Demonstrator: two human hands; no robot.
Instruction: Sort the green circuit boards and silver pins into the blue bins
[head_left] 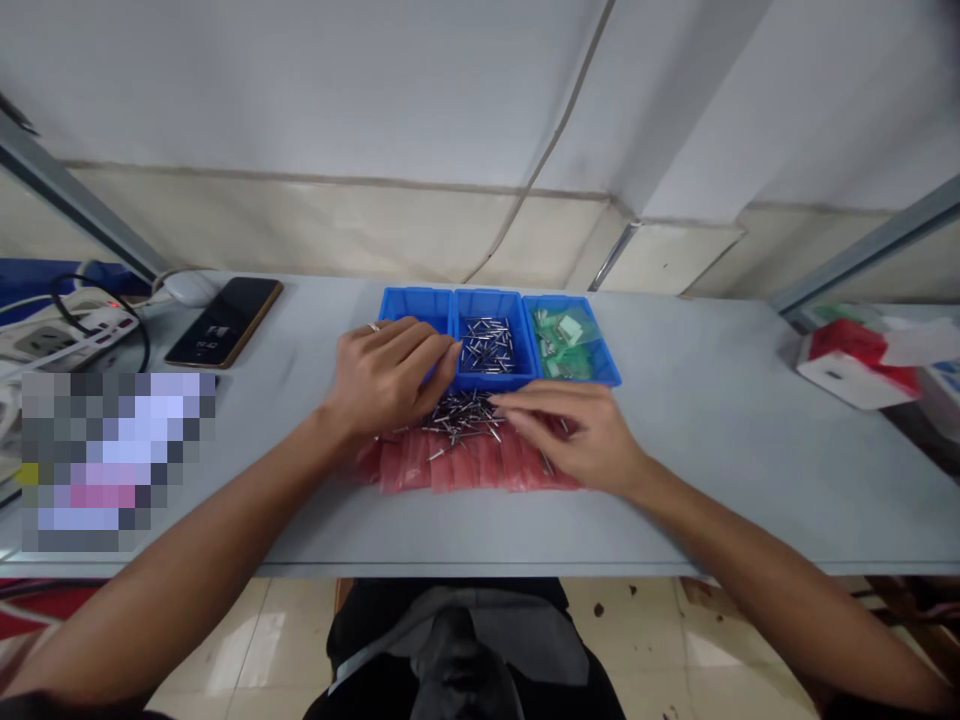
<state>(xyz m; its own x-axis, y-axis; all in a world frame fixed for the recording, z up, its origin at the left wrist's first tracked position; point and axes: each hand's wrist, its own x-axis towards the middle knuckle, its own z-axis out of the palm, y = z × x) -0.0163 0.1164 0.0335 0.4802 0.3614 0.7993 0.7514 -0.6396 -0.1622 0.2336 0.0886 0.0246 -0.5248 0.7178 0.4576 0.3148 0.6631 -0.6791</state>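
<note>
A heap of small metal pins (461, 418) lies on a row of red plastic bags (465, 462) at the table's middle. My left hand (386, 375) hovers at the heap's left edge, fingers bunched together near the middle blue bin (491, 345) that holds more pins. What its fingertips hold is too small to make out. My right hand (574, 430) rests flat on the red bags, fingers stretched toward the heap. The left blue bin (416, 302) is partly hidden by my left hand. The right blue bin (576, 340) holds green-tinted bags.
A phone (223, 320) lies at the back left beside a power strip (64, 335) with cables. A red and white box (855, 362) sits at the far right. The grey table (712, 450) ends at its front edge near my lap.
</note>
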